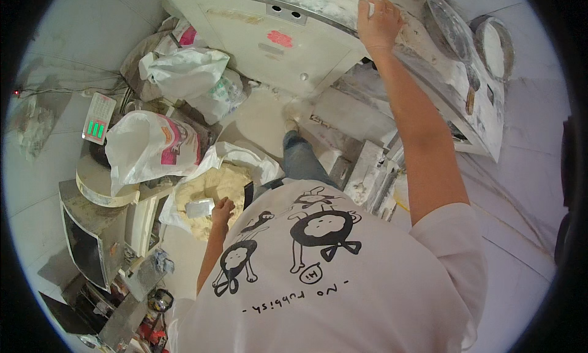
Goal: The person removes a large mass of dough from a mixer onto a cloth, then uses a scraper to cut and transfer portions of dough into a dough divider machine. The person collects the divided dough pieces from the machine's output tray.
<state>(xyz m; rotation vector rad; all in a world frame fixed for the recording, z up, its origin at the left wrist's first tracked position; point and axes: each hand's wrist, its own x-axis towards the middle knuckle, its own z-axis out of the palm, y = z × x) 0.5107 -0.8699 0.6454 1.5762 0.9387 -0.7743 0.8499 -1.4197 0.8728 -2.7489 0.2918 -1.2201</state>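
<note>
My left hand (223,209) grips a shiny metal scoop (199,208) over yellowish flour or meal (216,183) in an open white sack (266,163). The scoop's lower part may be hidden by the meal. At the upper right, my right hand (379,24) rests with bent fingers on the flour-dusted top (413,36) of a pale metal cabinet or machine. A small white patch shows by its fingers; whether it holds anything is unclear.
Near the sack are a printed white bag (156,141), a digital scale (98,118) with lit display, and more plastic bags (188,72). A round sieve (494,47) and a pan-like tool (448,26) lie at right. Metal parts (367,169) stand beside my leg.
</note>
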